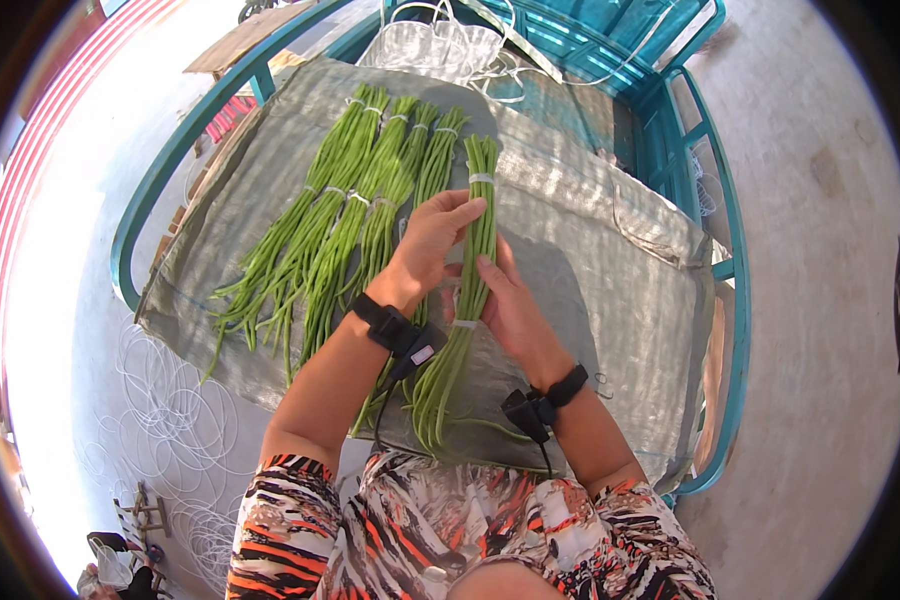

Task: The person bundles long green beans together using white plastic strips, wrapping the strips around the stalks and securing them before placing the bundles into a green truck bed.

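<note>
left hand grip and right hand grip are both closed around one long bundle of thin, smooth green beans, just right of the flat row of tied green bean bundles. a soft, even squeeze near the flat white bands should keep the skinny beans straight and unbroken. under the row is a wrinkly grey woven sheet.

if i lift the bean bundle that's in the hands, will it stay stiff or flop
The bean bundle would probably stay fairly stiff between its white ties. Its loose lower ends, fanned and curving, would likely flop.
</note>
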`<state>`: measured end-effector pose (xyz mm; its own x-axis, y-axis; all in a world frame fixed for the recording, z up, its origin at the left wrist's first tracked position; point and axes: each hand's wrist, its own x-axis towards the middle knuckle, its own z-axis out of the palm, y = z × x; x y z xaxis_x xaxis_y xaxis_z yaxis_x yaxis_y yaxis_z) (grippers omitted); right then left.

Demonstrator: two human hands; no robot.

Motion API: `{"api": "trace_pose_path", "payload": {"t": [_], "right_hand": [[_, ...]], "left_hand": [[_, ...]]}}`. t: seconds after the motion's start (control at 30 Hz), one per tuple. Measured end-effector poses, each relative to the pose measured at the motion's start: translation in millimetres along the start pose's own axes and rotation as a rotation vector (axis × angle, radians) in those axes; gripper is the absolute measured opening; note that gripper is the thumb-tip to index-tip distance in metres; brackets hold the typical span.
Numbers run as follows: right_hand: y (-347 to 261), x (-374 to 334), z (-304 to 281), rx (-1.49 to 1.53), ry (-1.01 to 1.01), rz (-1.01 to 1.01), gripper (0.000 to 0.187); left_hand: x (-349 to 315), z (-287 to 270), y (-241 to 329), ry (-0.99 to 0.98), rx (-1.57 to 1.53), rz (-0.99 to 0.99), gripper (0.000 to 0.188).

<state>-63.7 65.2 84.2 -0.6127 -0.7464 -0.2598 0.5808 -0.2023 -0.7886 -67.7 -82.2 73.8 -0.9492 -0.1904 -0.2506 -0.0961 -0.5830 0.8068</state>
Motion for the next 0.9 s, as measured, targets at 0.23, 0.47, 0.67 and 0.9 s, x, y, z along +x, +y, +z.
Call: {"api": "trace_pose_path", "payload": {"t": [0.23,0.47,0.67,0.9], "right_hand": [[-3,24,-14,0.062,-0.085,-0.066,0.05],[2,33,-22,0.021,-0.028,-0.024,0.049],[-23,52,-36,0.083,0.113,-0.019,0.043],[-41,98,-57,0.172,-0.036,-0.073,0.027]], "left_hand": [[-2,7,-10,0.084,0.168,0.095,0.033],[-15,-5,-12,0.113,0.426,0.089,0.036],[-56,-8,-44,-0.095,0.021,-0.192,0.039],[-111,6,-43,-0.311,-0.128,-0.419,0.043]]}}
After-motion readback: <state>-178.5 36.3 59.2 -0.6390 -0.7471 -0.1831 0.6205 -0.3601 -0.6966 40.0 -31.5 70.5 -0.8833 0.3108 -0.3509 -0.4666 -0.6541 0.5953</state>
